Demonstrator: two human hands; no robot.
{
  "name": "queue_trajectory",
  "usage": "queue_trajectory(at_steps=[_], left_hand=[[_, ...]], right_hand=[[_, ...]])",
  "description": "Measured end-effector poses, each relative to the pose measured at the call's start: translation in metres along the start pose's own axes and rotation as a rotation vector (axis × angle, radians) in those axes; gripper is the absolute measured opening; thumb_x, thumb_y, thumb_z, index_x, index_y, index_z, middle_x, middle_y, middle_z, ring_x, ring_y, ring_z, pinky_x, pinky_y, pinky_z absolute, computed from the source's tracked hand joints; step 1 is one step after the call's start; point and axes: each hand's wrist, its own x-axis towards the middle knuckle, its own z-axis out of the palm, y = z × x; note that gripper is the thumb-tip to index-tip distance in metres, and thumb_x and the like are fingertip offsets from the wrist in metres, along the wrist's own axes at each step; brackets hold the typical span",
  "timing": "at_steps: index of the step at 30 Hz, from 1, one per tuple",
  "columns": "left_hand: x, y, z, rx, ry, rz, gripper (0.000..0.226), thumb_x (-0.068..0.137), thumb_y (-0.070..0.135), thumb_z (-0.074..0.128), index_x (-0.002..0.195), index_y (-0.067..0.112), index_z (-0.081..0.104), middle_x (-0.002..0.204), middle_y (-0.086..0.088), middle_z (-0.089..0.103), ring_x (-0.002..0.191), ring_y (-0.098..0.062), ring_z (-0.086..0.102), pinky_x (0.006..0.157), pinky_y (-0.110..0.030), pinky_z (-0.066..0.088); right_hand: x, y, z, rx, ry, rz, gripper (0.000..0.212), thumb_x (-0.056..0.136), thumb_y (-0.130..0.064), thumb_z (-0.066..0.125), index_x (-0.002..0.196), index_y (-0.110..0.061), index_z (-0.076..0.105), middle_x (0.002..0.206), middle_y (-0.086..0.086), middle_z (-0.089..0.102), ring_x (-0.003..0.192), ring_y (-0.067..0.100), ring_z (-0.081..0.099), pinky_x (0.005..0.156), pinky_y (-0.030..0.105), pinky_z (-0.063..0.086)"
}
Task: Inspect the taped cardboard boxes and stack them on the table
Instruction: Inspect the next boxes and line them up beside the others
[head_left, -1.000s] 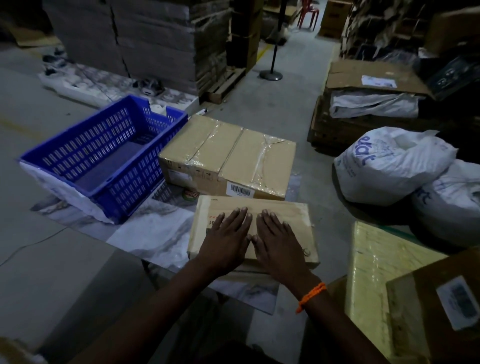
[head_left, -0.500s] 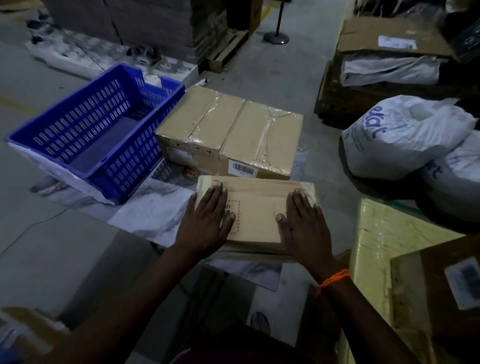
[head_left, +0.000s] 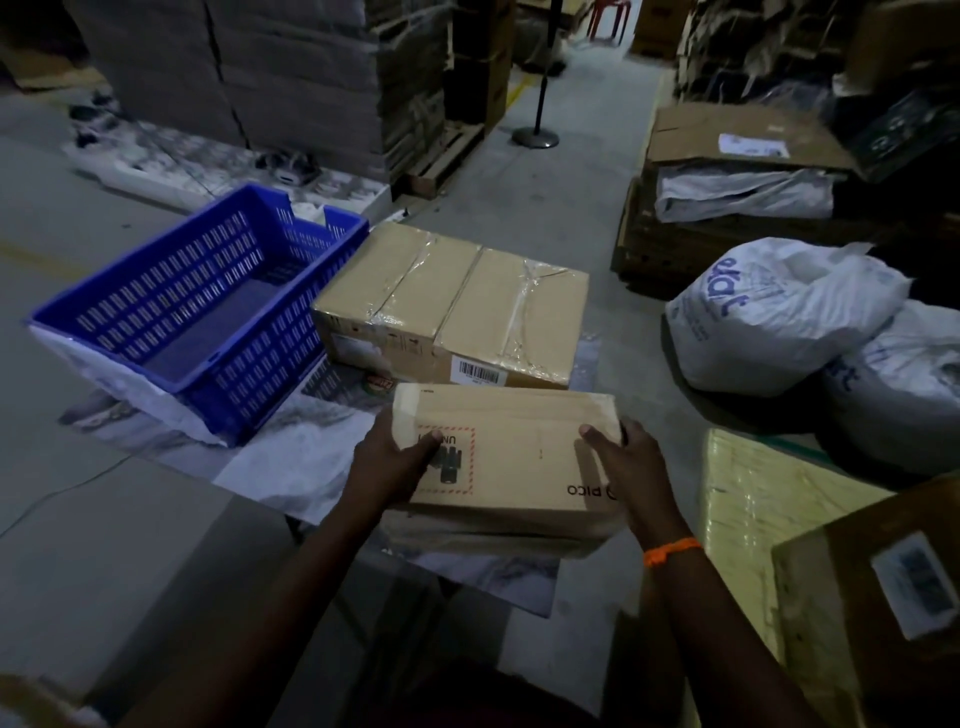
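Dim warehouse floor surrounds a low table (head_left: 280, 467) with a marble-pattern top, and behind it stand tall piles of flat cardboard (head_left: 291, 78) on a pallet. On the table, at the left, sits a blue plastic basket (head_left: 171, 312) with slotted walls. Just beside it, at the far edge, lies a large cardboard box (head_left: 452, 306) closed with clear tape and bearing a barcode label on its near side. In front of this one, at the near edge of the table, is a smaller cardboard box (head_left: 509, 457) with a red dashed square and the word PICO printed on its top. The left hand (head_left: 389, 462) grasps its left end and the right hand (head_left: 628, 467) grasps its right end, each with the thumb on the top face and the fingers wrapped around the side. I cannot tell if the box touches the table. An orange band (head_left: 672, 550) is on the right wrist. At the right, two white sacks (head_left: 779, 317) lie on the floor, and nearer are a yellow wrapped package (head_left: 753, 519) and a brown labelled carton (head_left: 883, 597).
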Motion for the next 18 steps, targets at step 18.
queue_trajectory(at_steps=[18], left_hand=[[-0.065,-0.060,-0.036,-0.549,0.031,-0.150,0.050,0.088,0.065,0.058,0.122,0.029,0.061,0.128,0.001,0.064,0.120,-0.025,0.061,0.085,-0.047,0.054]], right_hand=[[-0.069,0.047,0.005,0.523,0.089,0.151,0.026,0.092,-0.024,0.078,0.116,-0.017,0.071,0.113,0.009,0.076,0.110,0.031,0.071,0.095,0.046,0.057]])
